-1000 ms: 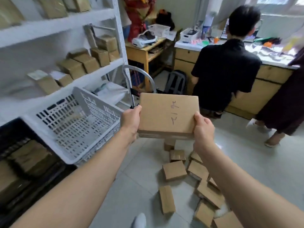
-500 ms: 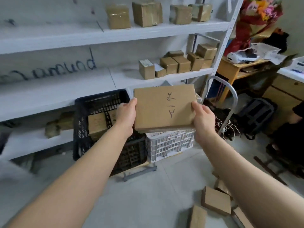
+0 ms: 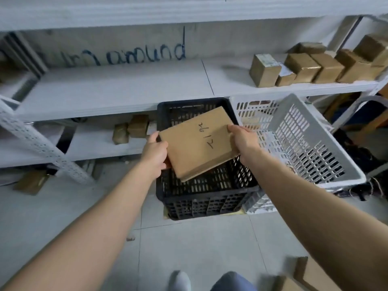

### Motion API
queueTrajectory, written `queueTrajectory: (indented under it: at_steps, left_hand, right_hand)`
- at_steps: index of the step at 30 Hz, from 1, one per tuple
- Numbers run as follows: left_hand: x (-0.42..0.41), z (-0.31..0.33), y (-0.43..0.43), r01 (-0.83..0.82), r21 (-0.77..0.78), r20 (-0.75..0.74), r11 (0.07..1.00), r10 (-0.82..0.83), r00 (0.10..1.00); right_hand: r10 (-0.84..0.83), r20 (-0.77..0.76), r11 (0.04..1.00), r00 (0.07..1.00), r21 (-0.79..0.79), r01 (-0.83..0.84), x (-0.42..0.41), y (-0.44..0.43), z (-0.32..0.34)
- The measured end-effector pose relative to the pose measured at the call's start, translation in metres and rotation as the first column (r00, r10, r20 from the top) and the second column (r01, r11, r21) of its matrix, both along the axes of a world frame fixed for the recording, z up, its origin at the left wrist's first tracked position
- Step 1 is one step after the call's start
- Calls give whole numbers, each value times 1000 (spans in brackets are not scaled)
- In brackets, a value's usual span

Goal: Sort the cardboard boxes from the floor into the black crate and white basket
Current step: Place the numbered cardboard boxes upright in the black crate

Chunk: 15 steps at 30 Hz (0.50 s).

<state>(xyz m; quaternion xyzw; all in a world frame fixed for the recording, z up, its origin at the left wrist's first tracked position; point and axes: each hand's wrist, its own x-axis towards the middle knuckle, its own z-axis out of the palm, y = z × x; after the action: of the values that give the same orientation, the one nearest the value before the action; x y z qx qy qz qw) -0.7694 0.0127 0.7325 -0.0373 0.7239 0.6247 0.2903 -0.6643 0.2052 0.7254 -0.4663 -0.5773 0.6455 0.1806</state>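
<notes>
A flat cardboard box [image 3: 197, 141] with black handwriting on top is tilted over the open black crate [image 3: 207, 196]. My left hand [image 3: 155, 152] grips its left edge and my right hand [image 3: 241, 139] grips its right edge. The crate stands on the floor under the shelf. Right beside it, the white basket [image 3: 310, 139] leans at an angle, its slotted wall facing me. The box hides most of the crate's inside.
White metal shelving [image 3: 117, 89] runs behind the crate, with several brown boxes [image 3: 315, 66] on the right of the middle shelf and two [image 3: 132, 131] on the lower one. More cardboard [image 3: 310, 274] lies on the floor at the bottom right. A slanted shelf brace [image 3: 42, 143] stands left.
The view swung from the floor pile to the shelf and down. Both hands carried the box forward and lowered it, tilted, over the black crate.
</notes>
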Motion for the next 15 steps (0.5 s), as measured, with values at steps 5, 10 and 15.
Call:
queueTrajectory:
  at_steps: [5,10,15]
  left_hand:
    - [-17,-38,18,-31,-130,108,991,46,993]
    - [-22,-79,42,-37,-233,276,972,103,956]
    - [-25,-116,52,-52,-291,452,955,185,872]
  right_hand:
    - [77,101,991,992,-113,-65,-38,28,-33]
    - [180,244,984,953,-30,-178,-70,59,-79]
    - [289,365,954,885,-32,-298,-98,68,-122]
